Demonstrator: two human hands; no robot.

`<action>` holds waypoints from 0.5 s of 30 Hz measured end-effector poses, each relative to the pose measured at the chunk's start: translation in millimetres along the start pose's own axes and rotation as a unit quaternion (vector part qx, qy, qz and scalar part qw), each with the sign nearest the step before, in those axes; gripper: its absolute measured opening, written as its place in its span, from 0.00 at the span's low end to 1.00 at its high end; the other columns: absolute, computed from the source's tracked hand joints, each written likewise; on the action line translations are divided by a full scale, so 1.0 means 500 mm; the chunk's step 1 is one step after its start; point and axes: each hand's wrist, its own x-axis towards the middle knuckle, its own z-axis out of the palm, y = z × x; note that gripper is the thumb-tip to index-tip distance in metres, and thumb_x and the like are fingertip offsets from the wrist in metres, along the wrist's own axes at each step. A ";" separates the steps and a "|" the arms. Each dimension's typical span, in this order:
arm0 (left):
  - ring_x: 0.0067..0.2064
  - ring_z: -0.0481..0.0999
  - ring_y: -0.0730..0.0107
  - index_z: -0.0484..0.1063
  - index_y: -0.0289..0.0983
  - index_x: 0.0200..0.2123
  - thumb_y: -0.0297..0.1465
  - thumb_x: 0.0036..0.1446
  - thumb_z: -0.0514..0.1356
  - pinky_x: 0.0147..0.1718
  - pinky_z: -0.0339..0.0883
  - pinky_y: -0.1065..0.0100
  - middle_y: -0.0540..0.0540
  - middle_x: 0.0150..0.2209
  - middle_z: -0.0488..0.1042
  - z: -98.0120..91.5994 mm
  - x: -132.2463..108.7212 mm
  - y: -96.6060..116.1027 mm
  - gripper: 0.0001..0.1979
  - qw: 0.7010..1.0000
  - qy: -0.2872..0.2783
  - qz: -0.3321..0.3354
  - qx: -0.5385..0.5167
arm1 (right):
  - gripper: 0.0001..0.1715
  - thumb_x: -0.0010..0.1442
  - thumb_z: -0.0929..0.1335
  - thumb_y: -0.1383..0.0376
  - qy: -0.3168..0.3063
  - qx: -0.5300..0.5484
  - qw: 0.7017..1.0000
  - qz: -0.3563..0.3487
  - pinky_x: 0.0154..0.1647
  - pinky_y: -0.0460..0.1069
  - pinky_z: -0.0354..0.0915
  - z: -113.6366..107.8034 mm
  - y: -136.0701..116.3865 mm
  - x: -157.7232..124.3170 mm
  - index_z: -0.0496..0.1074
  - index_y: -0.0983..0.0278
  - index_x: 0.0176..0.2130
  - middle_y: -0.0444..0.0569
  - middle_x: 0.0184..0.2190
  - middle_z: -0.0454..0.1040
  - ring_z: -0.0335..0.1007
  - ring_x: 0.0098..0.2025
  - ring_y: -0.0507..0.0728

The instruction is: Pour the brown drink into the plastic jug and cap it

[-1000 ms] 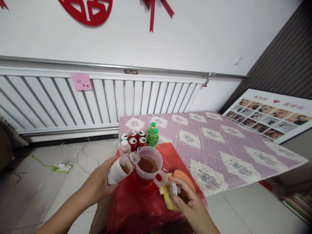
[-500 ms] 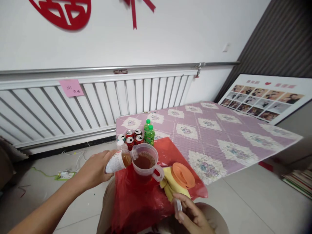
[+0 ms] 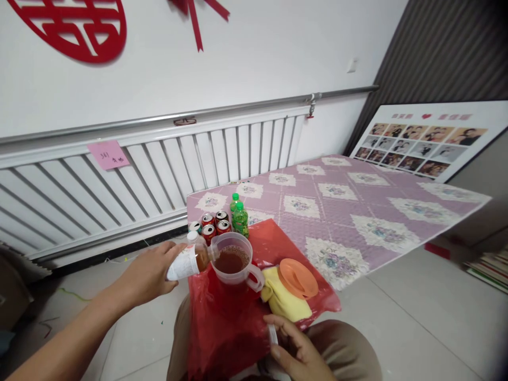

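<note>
My left hand (image 3: 153,272) is closed around a labelled clear bottle (image 3: 184,264) of brown drink, tilted so its neck rests at the rim of a translucent plastic jug (image 3: 250,248). Brown, bubbly liquid (image 3: 232,259) stands in the jug, whose handle points to the right. Low in the view, my right hand (image 3: 297,346) pinches a white bottle cap (image 3: 272,335) between thumb and fingers. Just beyond that hand a yellow cloth (image 3: 288,302) lies on the red plastic sheet (image 3: 226,338), with an orange lid (image 3: 298,279) partly on top of it.
Several opened drink cans (image 3: 208,230) and green-capped bottles (image 3: 240,219) stand behind the jug. A white-capped bottle (image 3: 193,238) is close beside the tilted one. The table has a purple floral cover (image 3: 301,206). A white radiator (image 3: 151,174) runs along the wall; a photo board (image 3: 428,135) leans at right.
The view has shifted and turned slightly. The left hand keeps the bottle tilted at the jug, with less drink visible near its neck. The right hand with the cap sits a little further left.
</note>
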 end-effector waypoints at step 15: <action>0.52 0.75 0.51 0.57 0.45 0.64 0.30 0.47 0.61 0.47 0.66 0.57 0.41 0.57 0.71 -0.030 0.023 -0.011 0.39 0.996 -0.002 0.056 0.075 | 0.30 0.56 0.71 0.47 0.001 -0.006 1.000 0.014 0.56 0.55 0.67 -0.003 0.019 -0.015 0.76 0.60 0.53 0.54 0.49 0.78 0.74 0.52 0.63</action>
